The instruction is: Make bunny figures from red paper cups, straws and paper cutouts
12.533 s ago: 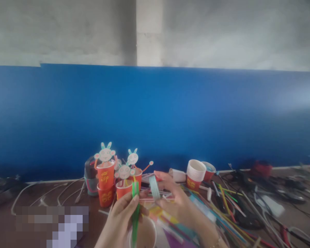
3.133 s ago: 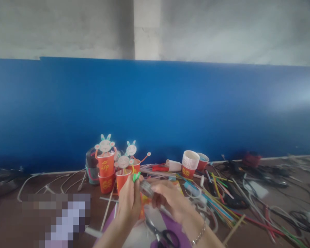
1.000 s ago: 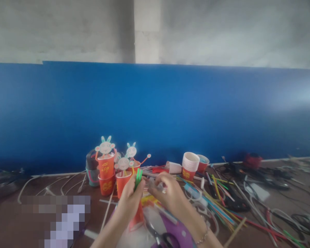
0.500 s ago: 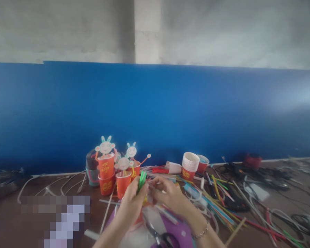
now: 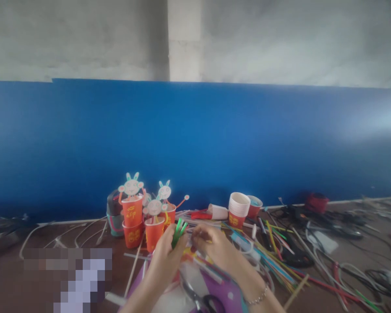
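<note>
Green straws (image 5: 179, 231) stick up from my left hand (image 5: 169, 252), whose fingers are wrapped round them. Close beside it on the right is my right hand (image 5: 211, 248), its fingers curled together; what they hold, if anything, is too small and blurred to name. Below the hands, scissors with dark handles (image 5: 211, 303) lie on a purple sheet (image 5: 226, 289) with clear plastic. Just left of my left hand stand red paper cups (image 5: 154, 234) with paper rabbit faces (image 5: 131, 187) on top.
A stack of white-rimmed cups (image 5: 239, 208) stands behind my right hand, near a tipped cup (image 5: 219, 212). Coloured straws (image 5: 276, 265) and cables (image 5: 329, 278) spread to the right. A grey container (image 5: 115, 217) is behind the cups at left. A blue wall rises behind.
The green straws have fanned slightly apart in my left hand. My right hand has barely moved, staying beside the left.
</note>
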`<action>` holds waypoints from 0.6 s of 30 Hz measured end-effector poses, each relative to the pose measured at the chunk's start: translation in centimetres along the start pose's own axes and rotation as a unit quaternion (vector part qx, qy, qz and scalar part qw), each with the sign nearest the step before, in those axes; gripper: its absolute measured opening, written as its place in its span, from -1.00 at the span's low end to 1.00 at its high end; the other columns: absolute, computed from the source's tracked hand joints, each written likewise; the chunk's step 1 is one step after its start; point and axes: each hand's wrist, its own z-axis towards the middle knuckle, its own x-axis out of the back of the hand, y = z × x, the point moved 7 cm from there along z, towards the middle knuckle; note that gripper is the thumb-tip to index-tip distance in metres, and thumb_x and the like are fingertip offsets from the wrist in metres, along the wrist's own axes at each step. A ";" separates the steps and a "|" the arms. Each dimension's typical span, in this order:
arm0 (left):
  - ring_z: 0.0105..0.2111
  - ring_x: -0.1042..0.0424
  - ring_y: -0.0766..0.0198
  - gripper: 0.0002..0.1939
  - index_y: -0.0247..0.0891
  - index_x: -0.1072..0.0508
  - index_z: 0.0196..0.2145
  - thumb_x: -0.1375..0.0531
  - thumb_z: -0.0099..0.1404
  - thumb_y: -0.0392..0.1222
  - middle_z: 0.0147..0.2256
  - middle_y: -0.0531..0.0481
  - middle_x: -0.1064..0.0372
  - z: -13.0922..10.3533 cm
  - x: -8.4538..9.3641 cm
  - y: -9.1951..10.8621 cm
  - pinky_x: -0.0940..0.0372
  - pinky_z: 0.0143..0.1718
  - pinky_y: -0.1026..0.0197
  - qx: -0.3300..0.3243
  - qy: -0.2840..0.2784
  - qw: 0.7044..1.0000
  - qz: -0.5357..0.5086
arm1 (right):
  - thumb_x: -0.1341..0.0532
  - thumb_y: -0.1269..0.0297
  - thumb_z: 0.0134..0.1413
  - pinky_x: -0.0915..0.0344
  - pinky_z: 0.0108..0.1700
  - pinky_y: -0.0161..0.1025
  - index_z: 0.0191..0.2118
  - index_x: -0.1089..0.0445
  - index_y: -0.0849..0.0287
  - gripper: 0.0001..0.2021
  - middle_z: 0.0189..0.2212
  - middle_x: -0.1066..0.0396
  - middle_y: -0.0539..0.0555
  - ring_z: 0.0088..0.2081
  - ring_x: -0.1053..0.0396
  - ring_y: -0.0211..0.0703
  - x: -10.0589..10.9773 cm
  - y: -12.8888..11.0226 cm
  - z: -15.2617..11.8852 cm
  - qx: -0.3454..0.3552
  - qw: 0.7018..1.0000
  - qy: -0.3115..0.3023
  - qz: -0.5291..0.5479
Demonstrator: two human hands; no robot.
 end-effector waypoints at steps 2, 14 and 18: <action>-0.38 -0.35 0.24 -0.70 -0.26 -0.40 -0.33 -0.18 0.19 0.05 -0.43 0.03 -0.34 0.0 -0.1 -0.2 -0.26 -0.37 0.27 0.035 -0.001 0.997 -0.066 | -0.13 0.31 0.08 -0.26 -0.35 -0.25 -0.37 -0.37 0.12 -0.91 -0.46 -0.42 0.00 -0.40 -0.35 -0.14 0.4 0.3 0.1 0.000 1.000 0.018 -0.008; -0.61 -0.32 0.38 -0.64 -0.27 -0.33 -0.43 -0.17 0.15 0.12 -0.52 0.06 -0.37 -0.4 -1.6 -0.7 -0.20 -0.51 0.30 0.156 -0.092 0.971 -0.158 | -0.10 0.21 0.16 -0.28 -0.24 -0.20 -0.35 -0.33 0.08 -0.87 -0.37 -0.41 0.02 -0.29 -0.36 -0.09 1.5 -0.9 -0.2 0.031 0.998 0.022 -0.050; -0.64 -0.27 0.39 -0.62 -0.30 -0.37 -0.45 -0.14 0.17 0.12 -0.58 0.06 -0.34 -0.1 -1.6 -1.6 -0.09 -0.59 0.34 0.156 -0.094 0.980 -0.083 | -0.09 0.24 0.16 -0.25 -0.27 -0.20 -0.36 -0.35 0.10 -0.86 -0.40 -0.42 0.04 -0.35 -0.35 -0.11 1.4 -1.4 -0.6 0.032 0.995 0.028 -0.085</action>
